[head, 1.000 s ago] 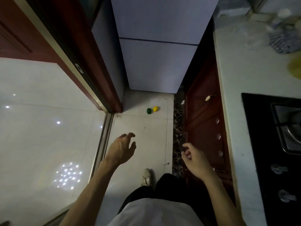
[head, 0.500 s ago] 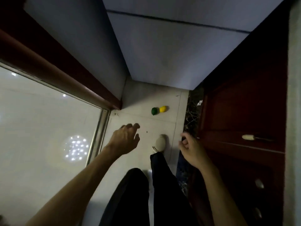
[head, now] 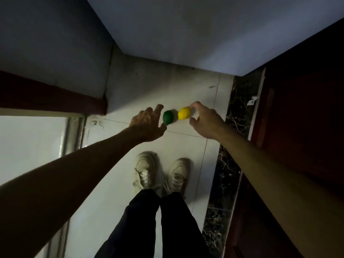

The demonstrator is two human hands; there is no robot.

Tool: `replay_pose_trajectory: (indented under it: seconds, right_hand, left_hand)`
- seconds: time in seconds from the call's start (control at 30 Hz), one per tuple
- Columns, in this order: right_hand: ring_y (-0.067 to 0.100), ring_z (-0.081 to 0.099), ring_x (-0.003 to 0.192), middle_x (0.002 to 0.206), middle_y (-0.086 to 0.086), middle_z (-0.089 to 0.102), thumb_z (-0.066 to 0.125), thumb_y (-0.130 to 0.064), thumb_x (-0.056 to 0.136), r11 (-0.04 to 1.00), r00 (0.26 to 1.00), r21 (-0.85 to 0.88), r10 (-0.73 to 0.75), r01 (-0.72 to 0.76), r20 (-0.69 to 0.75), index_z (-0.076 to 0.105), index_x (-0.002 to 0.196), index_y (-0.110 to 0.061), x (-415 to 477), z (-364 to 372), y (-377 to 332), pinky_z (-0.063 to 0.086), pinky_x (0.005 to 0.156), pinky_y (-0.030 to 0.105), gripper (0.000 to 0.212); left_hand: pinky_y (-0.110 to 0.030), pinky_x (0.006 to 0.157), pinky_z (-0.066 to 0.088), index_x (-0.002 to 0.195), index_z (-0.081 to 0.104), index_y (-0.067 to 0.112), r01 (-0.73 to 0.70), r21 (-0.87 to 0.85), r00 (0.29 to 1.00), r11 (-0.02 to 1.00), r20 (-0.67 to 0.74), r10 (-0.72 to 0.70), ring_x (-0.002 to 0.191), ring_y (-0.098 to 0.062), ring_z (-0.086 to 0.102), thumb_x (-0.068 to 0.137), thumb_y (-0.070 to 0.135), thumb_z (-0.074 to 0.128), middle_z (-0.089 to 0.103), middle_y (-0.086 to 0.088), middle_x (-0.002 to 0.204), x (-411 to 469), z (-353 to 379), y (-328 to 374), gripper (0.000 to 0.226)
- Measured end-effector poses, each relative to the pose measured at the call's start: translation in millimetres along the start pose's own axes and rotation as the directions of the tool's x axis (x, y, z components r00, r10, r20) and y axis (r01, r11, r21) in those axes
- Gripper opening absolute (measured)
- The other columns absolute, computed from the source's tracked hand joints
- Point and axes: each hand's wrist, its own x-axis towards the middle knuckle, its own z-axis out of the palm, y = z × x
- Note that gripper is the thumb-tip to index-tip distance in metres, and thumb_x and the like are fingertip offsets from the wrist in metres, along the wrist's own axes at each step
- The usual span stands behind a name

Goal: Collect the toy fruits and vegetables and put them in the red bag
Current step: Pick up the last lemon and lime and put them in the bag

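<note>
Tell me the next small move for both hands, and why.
Probably close each hand on its toy: the left hand reaches the green toy, the right hand brackets the yellow toy with finger and thumb, and both toys seem to lie ungripped on the floor.

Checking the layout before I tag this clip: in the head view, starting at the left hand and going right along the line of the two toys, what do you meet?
left hand → green toy fruit → yellow toy lemon → right hand → dark marble floor strip → red-brown cabinet
</note>
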Motion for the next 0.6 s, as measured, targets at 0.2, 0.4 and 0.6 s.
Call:
replay_pose_trajectory:
  seconds: [0.2,0.4,0.6]
  right_hand:
    - [0.039,0.059,0.104,0.115,0.019,0.061,0.049,-0.031,0.095,0.987,0.988,0.074,0.136,-0.141,0.069,0.027,0.142,-0.025,75,76,68,0.049,0.086,0.041,0.052]
    - [0.038,0.048,0.119,0.134,0.021,0.047,0.053,-0.030,0.094,0.952,0.988,0.277,0.150,-0.131,-0.047,0.027,0.146,-0.023,143,125,83,0.042,0.092,0.036,0.059]
    - [0.031,0.048,0.110,0.125,0.018,0.050,0.052,-0.027,0.093,0.946,0.983,0.304,0.152,-0.116,-0.099,0.044,0.130,-0.013,162,147,85,0.034,0.075,0.028,0.041]
  left_hand:
    - [-0.031,0.075,0.035,0.141,0.030,0.023,0.028,-0.272,0.994,0.962,0.112,0.003,0.104,-0.035,0.053,0.088,0.033,0.060,0.057,-0.022,0.109,75,74,-26,0.062]
    - [-0.027,0.080,0.037,0.139,0.038,0.027,0.083,-0.432,0.995,0.898,0.085,-0.051,0.115,-0.028,0.050,0.086,0.030,0.064,0.056,-0.012,0.124,128,122,-40,0.060]
    - [-0.039,0.081,0.056,0.125,0.051,0.021,0.158,-0.569,0.987,0.807,0.118,-0.109,0.099,-0.030,0.061,0.081,0.019,0.069,0.059,-0.006,0.109,149,142,-34,0.048]
